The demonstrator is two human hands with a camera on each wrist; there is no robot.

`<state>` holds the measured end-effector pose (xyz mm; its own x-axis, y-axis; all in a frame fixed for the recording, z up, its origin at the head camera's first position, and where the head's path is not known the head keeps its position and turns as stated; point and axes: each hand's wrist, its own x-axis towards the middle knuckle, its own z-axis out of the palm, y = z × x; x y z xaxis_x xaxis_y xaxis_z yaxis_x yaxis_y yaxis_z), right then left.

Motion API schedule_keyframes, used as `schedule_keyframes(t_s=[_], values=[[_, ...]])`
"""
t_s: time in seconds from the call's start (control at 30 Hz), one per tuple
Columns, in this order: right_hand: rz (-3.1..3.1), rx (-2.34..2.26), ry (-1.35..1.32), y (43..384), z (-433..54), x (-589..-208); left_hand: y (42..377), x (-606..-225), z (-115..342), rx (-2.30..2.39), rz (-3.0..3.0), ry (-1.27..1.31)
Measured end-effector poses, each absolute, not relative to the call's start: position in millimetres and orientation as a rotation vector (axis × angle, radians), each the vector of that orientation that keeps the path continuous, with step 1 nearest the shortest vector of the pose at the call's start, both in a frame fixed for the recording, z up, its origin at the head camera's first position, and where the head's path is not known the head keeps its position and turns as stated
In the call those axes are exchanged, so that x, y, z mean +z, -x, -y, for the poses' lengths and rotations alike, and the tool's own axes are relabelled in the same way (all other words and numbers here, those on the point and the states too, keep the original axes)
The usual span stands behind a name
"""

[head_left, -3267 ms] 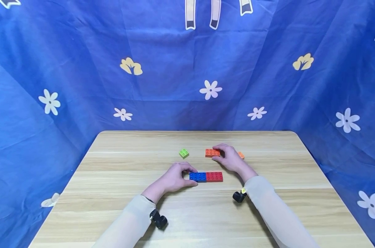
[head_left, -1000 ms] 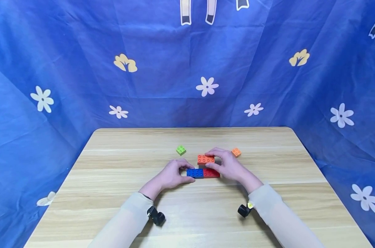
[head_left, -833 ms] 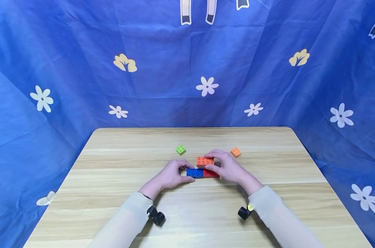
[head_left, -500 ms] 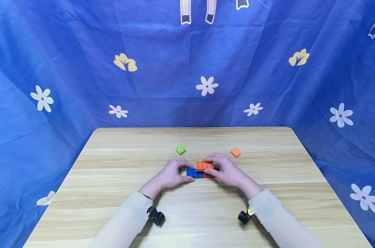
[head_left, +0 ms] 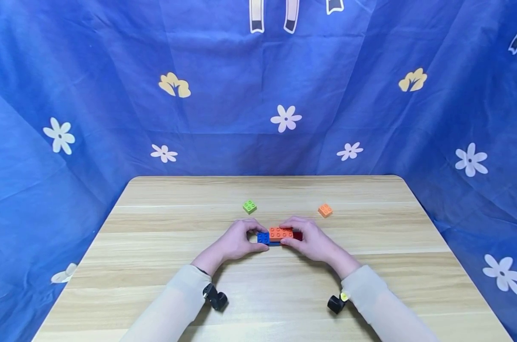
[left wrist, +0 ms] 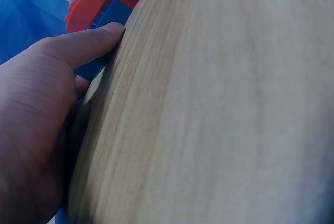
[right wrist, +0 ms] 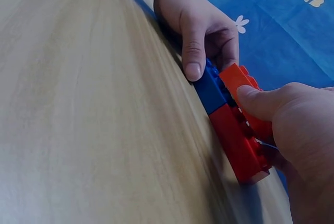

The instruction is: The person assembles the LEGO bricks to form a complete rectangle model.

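My left hand point(head_left: 237, 241) pinches the left end of the blue brick point(head_left: 263, 238) between thumb and fingers. End to end with it on the table lies a red brick point(head_left: 298, 235), partly covered by my right hand point(head_left: 313, 241). That hand grips the right part of an orange-red eight-stud brick point(head_left: 281, 233) over the seam of the two. In the right wrist view studs show in a narrow gap under the orange-red brick point(right wrist: 233, 80), above the blue brick point(right wrist: 210, 92) and red brick point(right wrist: 235, 143). My left thumb point(left wrist: 112, 27) lies against the blue brick's near side in the left wrist view.
A small lime-green four-stud brick point(head_left: 249, 207) lies farther back on the wooden table point(head_left: 177, 199). To its right is a light orange four-stud brick point(head_left: 325, 210). A blue patterned cloth point(head_left: 224, 118) hangs behind and beside the table.
My right hand has carried the orange-red brick from the back of the table toward me and lowered it over the blue and red bricks. The left hand keeps its hold on the blue brick.
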<state>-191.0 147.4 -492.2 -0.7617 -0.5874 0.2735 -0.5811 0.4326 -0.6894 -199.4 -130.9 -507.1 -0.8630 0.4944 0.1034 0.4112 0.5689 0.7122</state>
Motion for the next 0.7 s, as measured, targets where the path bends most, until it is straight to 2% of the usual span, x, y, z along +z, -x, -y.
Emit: schedule_keyframes(t_s=[0.7], values=[[-2.681, -1.27, 1.118, 189.7, -145.8, -500.4, 199.6, -507.6, 130.9, 1.177, -2.679, -0.779]])
